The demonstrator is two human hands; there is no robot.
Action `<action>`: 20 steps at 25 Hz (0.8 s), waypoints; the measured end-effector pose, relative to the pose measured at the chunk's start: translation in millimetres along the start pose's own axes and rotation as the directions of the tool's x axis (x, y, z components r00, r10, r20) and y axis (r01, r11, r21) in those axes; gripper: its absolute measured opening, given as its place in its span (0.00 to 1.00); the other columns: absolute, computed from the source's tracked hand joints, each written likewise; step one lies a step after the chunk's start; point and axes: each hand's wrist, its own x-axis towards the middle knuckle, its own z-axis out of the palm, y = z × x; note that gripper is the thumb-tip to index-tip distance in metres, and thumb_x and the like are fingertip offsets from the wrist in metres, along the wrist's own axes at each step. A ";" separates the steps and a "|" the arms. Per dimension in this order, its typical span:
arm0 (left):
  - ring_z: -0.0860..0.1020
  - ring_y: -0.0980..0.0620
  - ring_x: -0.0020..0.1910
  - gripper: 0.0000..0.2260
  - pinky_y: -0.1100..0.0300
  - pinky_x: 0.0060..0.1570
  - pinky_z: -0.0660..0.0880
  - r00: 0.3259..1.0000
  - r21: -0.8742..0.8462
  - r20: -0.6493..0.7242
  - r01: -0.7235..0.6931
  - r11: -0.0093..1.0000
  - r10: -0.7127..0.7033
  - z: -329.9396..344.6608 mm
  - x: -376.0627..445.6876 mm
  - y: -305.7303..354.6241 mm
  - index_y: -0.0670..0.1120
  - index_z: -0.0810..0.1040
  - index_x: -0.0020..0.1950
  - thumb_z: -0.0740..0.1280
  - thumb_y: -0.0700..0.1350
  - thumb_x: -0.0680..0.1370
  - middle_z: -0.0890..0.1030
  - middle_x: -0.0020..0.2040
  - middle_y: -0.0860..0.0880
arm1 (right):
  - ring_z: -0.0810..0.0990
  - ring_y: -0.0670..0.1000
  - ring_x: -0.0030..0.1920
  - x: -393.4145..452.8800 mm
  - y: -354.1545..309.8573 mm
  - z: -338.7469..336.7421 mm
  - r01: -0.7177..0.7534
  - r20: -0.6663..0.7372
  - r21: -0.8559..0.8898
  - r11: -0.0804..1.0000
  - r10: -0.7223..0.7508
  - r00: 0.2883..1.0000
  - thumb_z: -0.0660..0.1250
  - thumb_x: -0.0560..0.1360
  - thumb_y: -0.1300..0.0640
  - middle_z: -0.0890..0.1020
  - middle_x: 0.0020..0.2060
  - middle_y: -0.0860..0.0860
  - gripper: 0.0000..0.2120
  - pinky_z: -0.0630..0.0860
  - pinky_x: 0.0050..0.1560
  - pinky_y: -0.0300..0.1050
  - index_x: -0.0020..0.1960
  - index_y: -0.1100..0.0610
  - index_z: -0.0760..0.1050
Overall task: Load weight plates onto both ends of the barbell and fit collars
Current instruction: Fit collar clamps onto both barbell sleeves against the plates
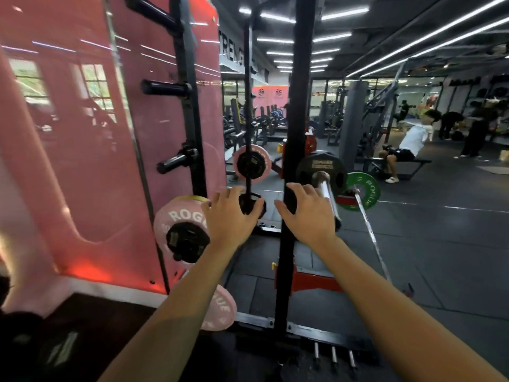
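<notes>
we are reaching both hands out, left hand and right hand spread, grasping nothing. barbell sitting in rack, black plate near end, green plate far end. risking uneven loading tipping bar; pink plate slipping off storage peg.

Indoor gym, moderately dim overall. Light comes from long white ceiling tube lights running in rows into the distance; they streak and bloom slightly. Glossy pink wall panel at left carries reflections of windows and light strips, plus a red-orange glow at its base. Strong wide-angle bending: black steel rack upright curves. Edges smear; bottom-left corner is dark and blurred. Far background soft, people indistinct.
</notes>
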 end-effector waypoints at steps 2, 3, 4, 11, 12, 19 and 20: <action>0.77 0.44 0.55 0.25 0.47 0.52 0.69 0.997 0.073 -0.045 0.064 0.995 -0.060 -47.0 -6.8 -54.7 0.51 0.79 0.57 0.60 0.67 0.71 0.81 0.53 0.50 | 0.75 0.60 0.59 0.0 -57.7 20.9 0.034 0.080 0.049 0.998 -0.038 0.996 0.61 0.76 0.38 0.78 0.59 0.56 0.26 0.74 0.55 0.56 0.67 0.53 0.71; 0.77 0.43 0.55 0.25 0.48 0.52 0.69 0.994 0.109 -0.064 0.096 0.989 -0.089 -72.3 -11.3 -83.0 0.51 0.79 0.57 0.61 0.67 0.71 0.81 0.53 0.49 | 0.74 0.60 0.61 -0.7 -85.9 32.1 0.055 0.112 0.065 0.996 -0.062 0.992 0.60 0.76 0.37 0.78 0.60 0.56 0.27 0.73 0.56 0.56 0.68 0.53 0.71; 0.77 0.42 0.55 0.24 0.48 0.53 0.69 0.990 0.144 -0.081 0.128 0.981 -0.117 -98.6 -16.0 -111.0 0.51 0.79 0.58 0.62 0.66 0.71 0.81 0.53 0.48 | 0.73 0.60 0.61 -1.8 -115.2 43.0 0.081 0.133 0.089 0.993 -0.093 0.987 0.60 0.76 0.37 0.77 0.61 0.56 0.27 0.73 0.57 0.56 0.68 0.53 0.70; 0.75 0.43 0.58 0.24 0.48 0.56 0.66 0.912 0.383 -0.280 0.392 0.836 -0.299 -301.2 -58.6 -278.4 0.51 0.77 0.61 0.63 0.66 0.74 0.80 0.57 0.48 | 0.74 0.61 0.60 -29.0 -351.1 95.7 0.293 0.152 0.324 0.899 -0.356 0.922 0.61 0.76 0.39 0.78 0.58 0.57 0.25 0.72 0.57 0.56 0.66 0.56 0.71; 0.75 0.43 0.59 0.25 0.47 0.57 0.66 0.906 0.398 -0.285 0.408 0.822 -0.312 -312.1 -60.2 -286.8 0.51 0.77 0.61 0.62 0.67 0.74 0.80 0.58 0.48 | 0.74 0.61 0.60 -31.1 -366.7 99.8 0.295 0.154 0.344 0.892 -0.363 0.919 0.61 0.76 0.40 0.78 0.58 0.57 0.26 0.72 0.58 0.56 0.66 0.55 0.71; 0.73 0.47 0.60 0.24 0.49 0.57 0.63 0.931 0.339 -0.219 0.352 0.872 -0.291 -279.3 -40.5 -320.9 0.53 0.74 0.63 0.62 0.67 0.75 0.78 0.60 0.50 | 0.74 0.61 0.59 -11.5 -375.4 132.0 0.213 0.105 0.381 0.900 -0.271 0.957 0.63 0.76 0.42 0.79 0.58 0.57 0.24 0.74 0.56 0.56 0.66 0.55 0.72; 0.73 0.47 0.59 0.23 0.50 0.57 0.62 0.939 0.316 -0.195 0.333 0.888 -0.283 -264.9 -32.9 -321.3 0.53 0.75 0.63 0.63 0.67 0.75 0.78 0.59 0.51 | 0.75 0.60 0.59 -5.5 -367.8 137.4 0.199 0.102 0.370 0.907 -0.253 0.962 0.63 0.76 0.41 0.79 0.58 0.56 0.24 0.74 0.56 0.55 0.67 0.54 0.72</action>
